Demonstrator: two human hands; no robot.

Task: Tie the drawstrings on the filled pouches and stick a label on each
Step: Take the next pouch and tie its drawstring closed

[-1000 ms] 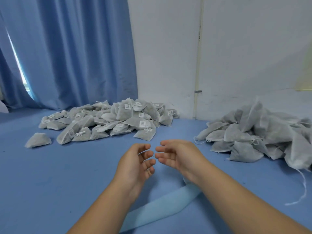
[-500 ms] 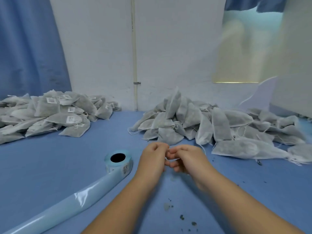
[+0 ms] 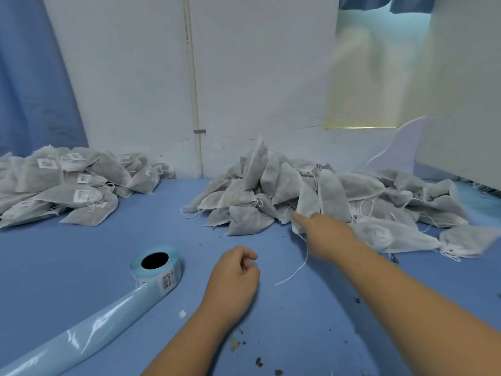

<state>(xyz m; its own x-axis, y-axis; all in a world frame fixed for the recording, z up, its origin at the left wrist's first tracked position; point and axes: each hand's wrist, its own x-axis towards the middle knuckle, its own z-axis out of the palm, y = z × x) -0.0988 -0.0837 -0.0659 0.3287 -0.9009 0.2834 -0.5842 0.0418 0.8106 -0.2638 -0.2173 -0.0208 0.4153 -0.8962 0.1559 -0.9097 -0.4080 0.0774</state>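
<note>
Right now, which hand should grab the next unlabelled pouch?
Right: the right hand is at the pile of grey-white fabric pouches without labels; the left hand sits curled, nearer the blue label roll.

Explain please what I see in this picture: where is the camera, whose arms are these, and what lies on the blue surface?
No machine here: a person works with bare hands, and the camera sits on their head, looking down. The left hand rests with curled fingers, holding nothing. The right hand reaches a pouch in the unlabelled pile; blur hides whether it grips. On the blue table also lie a label roll and a pile of labelled pouches.
</note>
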